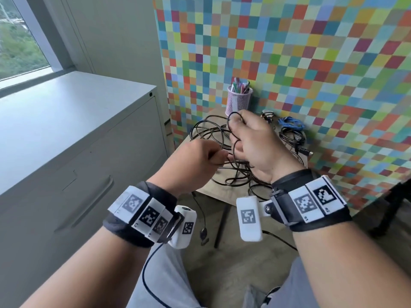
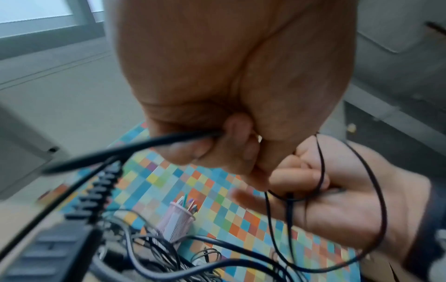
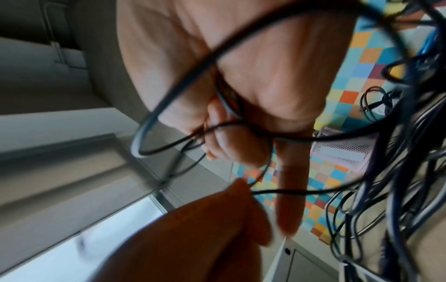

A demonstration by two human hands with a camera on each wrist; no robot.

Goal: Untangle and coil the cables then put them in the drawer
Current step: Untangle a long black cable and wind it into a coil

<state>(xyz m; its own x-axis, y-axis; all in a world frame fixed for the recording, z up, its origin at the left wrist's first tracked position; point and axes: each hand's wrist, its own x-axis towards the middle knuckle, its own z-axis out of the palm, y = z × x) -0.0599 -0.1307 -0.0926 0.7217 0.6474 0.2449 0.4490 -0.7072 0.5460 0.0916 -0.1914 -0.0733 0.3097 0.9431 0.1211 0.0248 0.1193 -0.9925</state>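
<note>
While pulling one thin black cable loose, still untangling.

Right hand grasping loops of that cable, left hand pinching a strand beside it, both held above the black tangle on the small table. No coil made yet, drawer closed. Next, probably: pull slowly, feed loops out, watch for snags. Left wrist view alone showing a big plug close by; head view alone showing the blue cable and pink pen cup.

The black cables at the desk's twelve o'clock side blur together; which strand each of the hands grips stays unclear.
</note>
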